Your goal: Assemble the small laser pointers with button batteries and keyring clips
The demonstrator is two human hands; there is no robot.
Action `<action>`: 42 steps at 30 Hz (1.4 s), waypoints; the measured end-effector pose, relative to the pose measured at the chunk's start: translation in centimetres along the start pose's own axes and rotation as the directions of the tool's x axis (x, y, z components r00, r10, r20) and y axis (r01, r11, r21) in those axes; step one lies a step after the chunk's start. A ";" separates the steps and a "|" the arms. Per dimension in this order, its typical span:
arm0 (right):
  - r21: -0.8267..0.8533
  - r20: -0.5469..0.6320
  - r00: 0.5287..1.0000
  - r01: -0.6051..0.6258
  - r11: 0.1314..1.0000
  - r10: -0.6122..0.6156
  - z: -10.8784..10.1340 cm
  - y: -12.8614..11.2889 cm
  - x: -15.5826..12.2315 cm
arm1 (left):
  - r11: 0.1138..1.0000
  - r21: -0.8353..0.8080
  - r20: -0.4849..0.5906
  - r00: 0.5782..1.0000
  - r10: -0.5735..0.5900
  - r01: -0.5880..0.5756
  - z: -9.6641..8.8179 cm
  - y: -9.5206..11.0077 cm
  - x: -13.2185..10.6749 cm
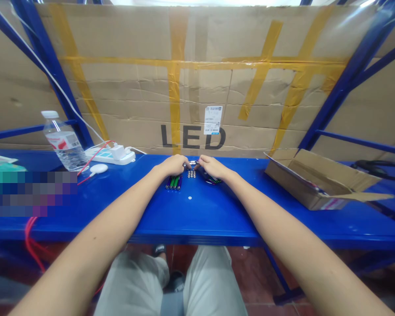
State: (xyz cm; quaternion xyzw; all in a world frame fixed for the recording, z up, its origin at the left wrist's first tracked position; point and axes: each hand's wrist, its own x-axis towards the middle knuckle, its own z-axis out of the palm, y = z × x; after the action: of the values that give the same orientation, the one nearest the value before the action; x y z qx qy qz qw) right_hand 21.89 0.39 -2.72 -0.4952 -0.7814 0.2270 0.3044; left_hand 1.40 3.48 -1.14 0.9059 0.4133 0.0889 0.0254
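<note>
Both my hands meet at the far middle of the blue table (197,215). My left hand (173,165) and my right hand (211,166) are closed in a pinch on one small silvery metal part (191,163) held between them. Under my left hand lie several slim cylinders (174,182), green and purple, side by side. A small cluster of silvery round pieces (192,174) sits below the fingertips. More dark slim items (213,180) lie partly hidden under my right hand. A tiny white dot (189,198) rests nearer to me.
An open cardboard box (319,180) lies at the right. At the left stand a water bottle (64,141), a white power strip (111,154) with a red cable, and a white puck (98,168). A taped cardboard wall marked LED (197,87) backs the table.
</note>
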 end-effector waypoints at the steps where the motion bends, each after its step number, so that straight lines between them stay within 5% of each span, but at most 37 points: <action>1: 0.018 -0.003 1.000 -0.022 1.000 0.022 -0.1 0.1 -0.1 | 1.000 -0.001 0.003 1.000 0.008 -0.008 0.0 0.1 0.0; 23: 0.156 -0.023 0.999 -0.043 0.987 0.047 0.0 0.9 0.3 | 0.997 -0.068 -0.033 0.999 0.039 -0.041 0.2 0.4 0.0; 29: 0.187 -0.161 0.987 0.046 0.981 -0.015 -0.5 2.0 0.7 | 0.978 -0.165 -0.099 0.985 -0.145 0.127 -1.3 -0.9 -0.7; 33: 0.194 -0.169 0.985 0.013 0.981 0.021 -1.1 2.0 0.1 | 0.935 -0.063 0.039 0.937 -0.347 0.348 -2.7 -2.7 -2.2; 38: 0.188 -0.186 0.981 -0.022 0.982 0.057 -1.4 1.6 -0.4 | 0.816 0.180 0.310 0.756 -0.577 0.549 -3.6 -3.4 -3.9; 42: 0.170 -0.205 0.977 -0.024 0.985 0.059 -1.7 1.3 -0.5 | 0.760 0.140 0.350 0.686 -0.638 0.635 -3.7 -3.3 -4.3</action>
State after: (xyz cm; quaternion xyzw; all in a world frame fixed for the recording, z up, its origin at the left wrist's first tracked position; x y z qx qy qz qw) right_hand 24.08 0.59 -2.53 -0.5055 -0.7128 0.2442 0.4205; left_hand -4.49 2.32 1.46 0.7056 0.6890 -0.1024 0.1301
